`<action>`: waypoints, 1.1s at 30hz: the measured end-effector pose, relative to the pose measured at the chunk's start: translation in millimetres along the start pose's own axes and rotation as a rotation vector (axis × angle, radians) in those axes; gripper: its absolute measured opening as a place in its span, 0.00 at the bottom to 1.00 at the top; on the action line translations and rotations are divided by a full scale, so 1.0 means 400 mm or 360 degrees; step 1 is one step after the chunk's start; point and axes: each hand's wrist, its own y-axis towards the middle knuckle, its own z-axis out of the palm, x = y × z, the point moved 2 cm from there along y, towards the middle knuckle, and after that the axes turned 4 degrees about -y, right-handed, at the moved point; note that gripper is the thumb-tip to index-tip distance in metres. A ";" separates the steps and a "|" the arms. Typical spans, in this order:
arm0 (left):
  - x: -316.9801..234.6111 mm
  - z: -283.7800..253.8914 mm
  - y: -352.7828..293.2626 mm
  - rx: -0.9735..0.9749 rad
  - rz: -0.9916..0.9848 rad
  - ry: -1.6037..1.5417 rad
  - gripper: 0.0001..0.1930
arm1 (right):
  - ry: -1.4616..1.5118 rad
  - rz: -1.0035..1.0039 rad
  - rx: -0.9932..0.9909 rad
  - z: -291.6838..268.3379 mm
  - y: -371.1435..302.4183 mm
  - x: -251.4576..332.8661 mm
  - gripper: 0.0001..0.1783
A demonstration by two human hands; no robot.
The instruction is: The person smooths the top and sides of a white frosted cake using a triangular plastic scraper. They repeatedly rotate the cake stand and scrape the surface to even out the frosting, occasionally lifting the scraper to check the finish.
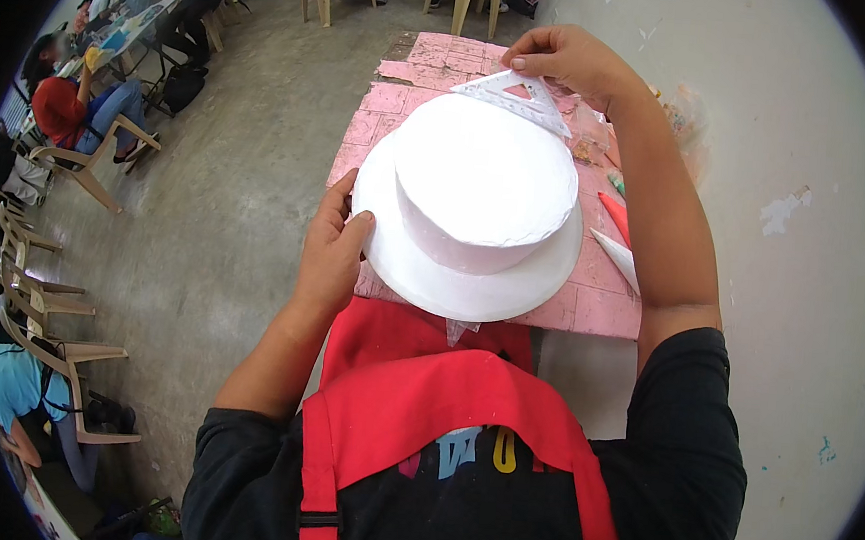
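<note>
A round white cake [487, 174] sits on a wider white round board or turntable [456, 292], at the near part of the pink table. My left hand [329, 253] grips the left rim of this board, thumb on the near side and fingers along the edge. At the cake's far right edge, my right hand [575, 67] pinches a white triangular set square [542, 109] between thumb and fingers. The set square has a cut-out in its middle and its long side lies by the cake's far edge. The cake top looks smooth, with a slightly rough rim.
The table [362, 130] has a worn pink brick-patterned cover. Red and white piping bags [614, 258] lie at its right, beside a pale wall [793, 275]. Plastic chairs [83, 170] and seated people are at the left and far side.
</note>
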 end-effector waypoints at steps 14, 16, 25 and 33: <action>0.015 -0.006 0.012 0.0011 0.0084 -0.0022 0.28 | 0.0204 -0.0189 0.0301 0.031 -0.145 0.108 0.11; 0.016 -0.007 0.010 0.0014 0.0082 -0.0018 0.28 | 0.0170 -0.0145 0.0236 0.025 -0.134 0.084 0.11; 0.009 0.003 0.013 -0.0011 0.0071 -0.0006 0.27 | 0.0090 0.0218 -0.0097 -0.029 -0.046 -0.042 0.10; 0.014 0.000 0.014 0.0004 0.0090 -0.0020 0.27 | 0.0351 0.0114 -0.0175 -0.052 -0.112 0.007 0.10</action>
